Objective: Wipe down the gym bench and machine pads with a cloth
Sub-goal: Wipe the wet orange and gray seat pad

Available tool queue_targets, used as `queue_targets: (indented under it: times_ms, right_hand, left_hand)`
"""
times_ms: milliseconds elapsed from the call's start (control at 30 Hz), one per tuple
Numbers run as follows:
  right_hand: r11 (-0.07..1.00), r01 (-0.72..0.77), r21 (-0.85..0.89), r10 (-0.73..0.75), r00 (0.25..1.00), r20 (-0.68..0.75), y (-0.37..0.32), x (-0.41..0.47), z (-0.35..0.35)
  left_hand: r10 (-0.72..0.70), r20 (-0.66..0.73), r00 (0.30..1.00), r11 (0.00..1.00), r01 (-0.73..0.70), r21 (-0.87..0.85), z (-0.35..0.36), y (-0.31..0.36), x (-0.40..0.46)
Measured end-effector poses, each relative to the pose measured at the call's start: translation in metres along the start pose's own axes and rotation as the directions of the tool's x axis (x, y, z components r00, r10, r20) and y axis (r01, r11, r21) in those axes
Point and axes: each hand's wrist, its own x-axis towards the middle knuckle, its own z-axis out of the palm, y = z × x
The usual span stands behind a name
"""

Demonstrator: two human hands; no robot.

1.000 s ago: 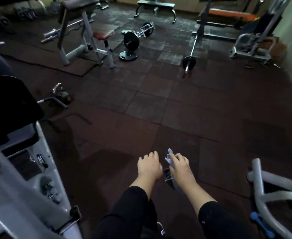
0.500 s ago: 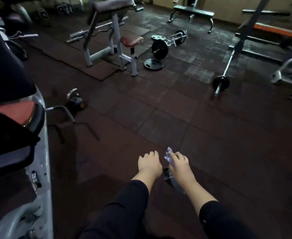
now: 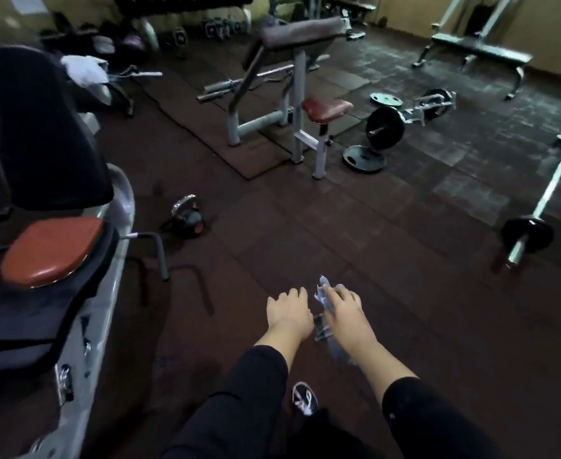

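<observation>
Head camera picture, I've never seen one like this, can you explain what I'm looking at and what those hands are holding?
The camera sits on a person's head, looking forward and down, so the two arms reaching out are their own. The right hand grips a pale cloth; the left hand holds nothing visible. It is a gym with a dark rubber floor. On it lie a kettlebell, weight plates and a barbell. At the left stands a machine with a red seat pad; farther off is a bench.
</observation>
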Motion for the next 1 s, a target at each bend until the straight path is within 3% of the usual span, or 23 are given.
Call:
queue_targets:
  times_ms: [233,533,1000]
  right_hand:
    - [0.966,0.252,-0.056,-0.241,0.959,0.15,-0.03,0.177,-0.029]
    - [0.84,0.537,-0.077,-0.487,0.809,0.331,-0.142,0.346,-0.004]
    - [0.633,0.773,0.034,-0.718,0.57,0.399,-0.359,0.564,0.071]
  left_hand:
    - [-0.274,-0.048,0.96,0.946,0.26,-0.194,-0.069,-0.046,0.109]
    - [-0.559,0.01,0.829,0.78,0.53,-0.333,-0.134,-0.162,0.195]
    - [-0.762,0.034,0.646,0.566,0.692,-0.448,-0.233,-0.389,0.302]
